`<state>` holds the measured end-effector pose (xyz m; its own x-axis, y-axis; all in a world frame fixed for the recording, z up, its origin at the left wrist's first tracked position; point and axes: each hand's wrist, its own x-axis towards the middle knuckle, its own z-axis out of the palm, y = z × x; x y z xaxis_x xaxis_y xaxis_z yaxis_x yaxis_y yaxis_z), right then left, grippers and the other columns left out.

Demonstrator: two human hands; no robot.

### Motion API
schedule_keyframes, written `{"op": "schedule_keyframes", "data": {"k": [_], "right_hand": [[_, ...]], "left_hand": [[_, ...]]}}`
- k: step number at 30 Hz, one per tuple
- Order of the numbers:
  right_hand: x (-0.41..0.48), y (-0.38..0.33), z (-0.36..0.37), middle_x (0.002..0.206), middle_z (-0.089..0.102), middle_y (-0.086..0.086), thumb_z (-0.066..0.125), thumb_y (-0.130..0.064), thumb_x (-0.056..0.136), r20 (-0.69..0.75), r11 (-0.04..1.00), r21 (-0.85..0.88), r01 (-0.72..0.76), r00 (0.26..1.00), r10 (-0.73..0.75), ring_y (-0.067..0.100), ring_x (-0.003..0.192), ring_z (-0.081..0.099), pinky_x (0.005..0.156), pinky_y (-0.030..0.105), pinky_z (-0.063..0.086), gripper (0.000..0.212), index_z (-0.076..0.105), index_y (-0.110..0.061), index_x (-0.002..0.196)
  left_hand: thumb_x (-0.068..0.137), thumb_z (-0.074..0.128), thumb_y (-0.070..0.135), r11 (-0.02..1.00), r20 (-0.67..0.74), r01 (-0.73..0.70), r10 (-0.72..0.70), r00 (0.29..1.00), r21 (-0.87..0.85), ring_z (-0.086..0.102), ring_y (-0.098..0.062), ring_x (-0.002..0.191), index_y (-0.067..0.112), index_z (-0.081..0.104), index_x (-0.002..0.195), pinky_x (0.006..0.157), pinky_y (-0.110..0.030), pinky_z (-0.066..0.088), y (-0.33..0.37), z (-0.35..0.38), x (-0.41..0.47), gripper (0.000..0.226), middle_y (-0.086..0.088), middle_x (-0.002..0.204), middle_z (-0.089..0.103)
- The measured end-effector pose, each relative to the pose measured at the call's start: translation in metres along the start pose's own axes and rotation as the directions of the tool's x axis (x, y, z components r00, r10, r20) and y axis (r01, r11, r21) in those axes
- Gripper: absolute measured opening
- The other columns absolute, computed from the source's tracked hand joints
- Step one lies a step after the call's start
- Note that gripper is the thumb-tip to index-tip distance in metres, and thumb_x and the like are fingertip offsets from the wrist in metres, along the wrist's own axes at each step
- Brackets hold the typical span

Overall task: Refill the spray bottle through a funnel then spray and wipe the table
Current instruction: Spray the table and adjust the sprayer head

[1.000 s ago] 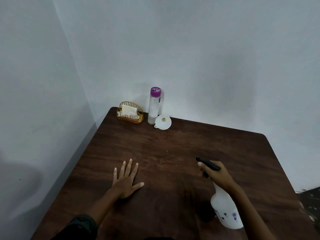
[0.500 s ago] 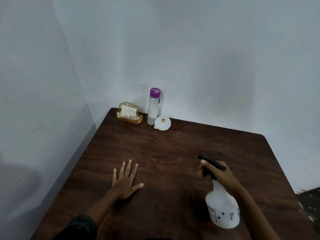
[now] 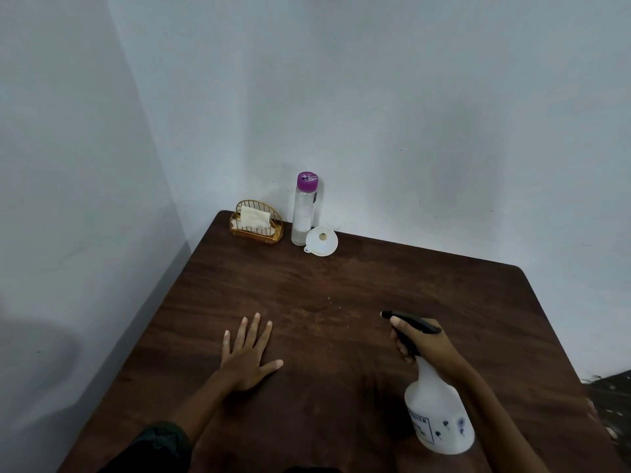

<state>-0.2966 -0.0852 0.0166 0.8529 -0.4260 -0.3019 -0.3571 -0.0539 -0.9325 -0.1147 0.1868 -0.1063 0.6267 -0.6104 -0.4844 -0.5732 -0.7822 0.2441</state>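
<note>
A white spray bottle (image 3: 438, 414), printed with small dark flowers and topped by a black trigger head, was held tilted near the near right corner of the table (image 3: 375, 278), its neck gripped by the curled fingers of the right hand (image 3: 426, 343). The left hand (image 3: 247, 356) was laid flat with its fingers spread, toward the near left edge.

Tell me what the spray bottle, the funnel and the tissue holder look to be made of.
Spray bottle: likely plastic, milky, translucent and matte. Its trigger head is black, probably plastic too.
Funnel: white plastic by the look, smooth, with a moulded tab on the rim.
Holder: thin gold-coloured wire, probably metal; the bars glint.
</note>
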Motion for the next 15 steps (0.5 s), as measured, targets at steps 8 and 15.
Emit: {"op": "schedule_keyframes", "data": {"k": [8,15], "right_hand": [[0.000,-0.004,0.007,0.085,0.069,0.024,0.058,-0.030,0.089,0.230,0.997,0.035,-0.064,0.972,0.054,0.033,0.069,0.064,0.047,0.029,0.047,0.037,0.065,0.007,0.094],[0.002,0.000,0.018,0.064,0.058,0.022,0.063,-0.035,0.085,0.145,0.999,-0.030,-0.023,0.989,0.027,0.027,0.055,0.054,0.046,0.025,0.042,0.043,0.063,0.009,0.083]], "left_hand": [[0.047,0.001,0.096,1.000,-0.016,-0.013,0.013,1.000,-0.016,-0.034,-0.021,0.138,0.028,-0.022,0.146,0.112,-0.053,-0.017,-0.004,0.004,0.005,0.122,0.003,0.148,-0.039],[0.048,0.004,0.095,1.000,-0.028,-0.010,0.009,1.000,-0.022,-0.033,-0.021,0.139,0.028,-0.022,0.146,0.112,-0.053,-0.016,-0.005,0.004,0.005,0.121,0.002,0.150,-0.038]]}}
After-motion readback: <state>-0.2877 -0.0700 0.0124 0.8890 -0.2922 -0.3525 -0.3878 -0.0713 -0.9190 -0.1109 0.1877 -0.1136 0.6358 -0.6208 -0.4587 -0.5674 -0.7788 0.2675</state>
